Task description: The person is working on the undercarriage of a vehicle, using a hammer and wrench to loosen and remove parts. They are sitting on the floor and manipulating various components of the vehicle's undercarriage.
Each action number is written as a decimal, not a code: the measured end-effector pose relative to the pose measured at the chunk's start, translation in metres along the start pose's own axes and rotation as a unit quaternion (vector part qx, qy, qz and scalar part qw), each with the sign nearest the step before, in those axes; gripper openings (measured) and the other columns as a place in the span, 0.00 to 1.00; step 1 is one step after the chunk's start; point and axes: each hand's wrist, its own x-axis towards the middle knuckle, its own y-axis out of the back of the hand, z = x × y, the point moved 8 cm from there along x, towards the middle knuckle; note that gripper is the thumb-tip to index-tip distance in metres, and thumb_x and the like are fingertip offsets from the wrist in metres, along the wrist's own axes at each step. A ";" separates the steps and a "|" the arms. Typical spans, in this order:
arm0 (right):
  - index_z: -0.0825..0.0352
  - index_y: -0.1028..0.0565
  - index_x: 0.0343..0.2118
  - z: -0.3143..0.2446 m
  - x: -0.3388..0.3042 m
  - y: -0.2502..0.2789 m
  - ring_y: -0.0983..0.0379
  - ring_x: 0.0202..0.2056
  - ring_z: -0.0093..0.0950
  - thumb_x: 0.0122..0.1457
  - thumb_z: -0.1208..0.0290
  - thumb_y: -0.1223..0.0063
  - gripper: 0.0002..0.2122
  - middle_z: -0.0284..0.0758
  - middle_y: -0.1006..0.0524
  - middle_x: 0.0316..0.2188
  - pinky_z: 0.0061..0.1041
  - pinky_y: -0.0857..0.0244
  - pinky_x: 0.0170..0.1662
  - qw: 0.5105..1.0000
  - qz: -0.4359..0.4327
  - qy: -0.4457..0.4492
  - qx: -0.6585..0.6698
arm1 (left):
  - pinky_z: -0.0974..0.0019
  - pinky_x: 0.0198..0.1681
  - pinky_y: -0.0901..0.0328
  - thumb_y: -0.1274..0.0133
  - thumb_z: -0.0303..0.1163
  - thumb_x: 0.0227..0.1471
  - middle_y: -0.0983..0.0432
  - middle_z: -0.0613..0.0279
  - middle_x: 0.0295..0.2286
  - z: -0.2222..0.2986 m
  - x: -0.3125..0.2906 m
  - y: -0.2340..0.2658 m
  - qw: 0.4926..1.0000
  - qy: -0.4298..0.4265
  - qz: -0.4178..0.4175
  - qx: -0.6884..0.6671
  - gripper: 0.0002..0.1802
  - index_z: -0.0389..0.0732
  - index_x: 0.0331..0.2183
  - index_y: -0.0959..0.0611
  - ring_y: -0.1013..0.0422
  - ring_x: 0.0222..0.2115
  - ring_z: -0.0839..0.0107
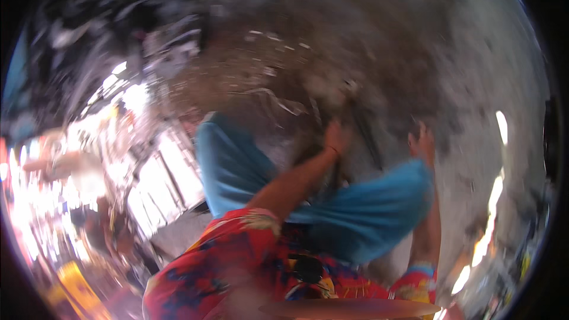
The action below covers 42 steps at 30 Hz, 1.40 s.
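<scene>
Motion smears much of the view. My left hand [337, 137], with a dark band at its wrist, reaches down between my blue-clad knees. Its fingers are too blurred to show whether they grip anything. Just to its right lies a long dark bar [367, 136], slanting from a small pale metallic piece [351, 86] toward my right knee. Beyond that knee is my right hand [422, 143], its fingers spread and nothing visible in them. A thin pale strand [275, 101] curls on the floor ahead of the left hand.
Brown dirt and small pale scraps [269, 71] cover the floor [474, 71] ahead. A dark, blurred heap [130, 24] fills the far left. Left of my knee stands a bright, pale boxy object [166, 181]. Something yellow [80, 284] shows at lower left.
</scene>
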 end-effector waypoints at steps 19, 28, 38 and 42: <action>0.81 0.26 0.54 -0.112 0.062 0.032 0.24 0.56 0.54 0.43 0.73 0.38 0.31 0.61 0.21 0.51 0.41 0.30 0.58 0.977 -0.171 -0.013 0.125 | 0.55 0.52 0.27 0.47 0.39 0.63 0.19 0.35 0.47 0.117 0.026 0.105 0.876 -0.339 -0.206 0.274 0.25 0.27 0.52 0.20 0.20 0.47 0.48; 0.73 0.29 0.44 -0.353 0.032 0.229 0.40 0.13 0.18 0.53 0.70 0.35 0.19 0.29 0.31 0.22 0.24 0.44 0.18 0.878 -0.162 0.167 0.418 | 0.62 0.55 0.33 0.43 0.29 0.64 0.24 0.58 0.50 0.227 -0.039 0.431 0.818 -0.359 0.386 -0.229 0.18 0.36 0.54 0.24 0.29 0.50 0.69; 0.66 0.29 0.36 -0.597 0.003 0.150 0.41 0.15 0.15 0.57 0.75 0.47 0.05 0.25 0.35 0.18 0.21 0.48 0.17 0.721 -0.229 0.184 0.627 | 0.54 0.57 0.36 0.36 0.37 0.60 0.26 0.47 0.48 0.266 -0.069 0.604 0.721 -0.411 0.557 -0.027 0.30 0.34 0.57 0.29 0.32 0.50 0.50; 0.65 0.29 0.35 -0.625 0.020 0.137 0.43 0.14 0.16 0.58 0.75 0.47 0.04 0.25 0.36 0.18 0.21 0.49 0.16 0.721 -0.228 0.135 0.641 | 0.45 0.59 0.39 0.36 0.55 0.57 0.25 0.43 0.53 0.264 -0.038 0.618 0.805 -0.330 0.493 0.009 0.45 0.34 0.62 0.33 0.32 0.55 0.45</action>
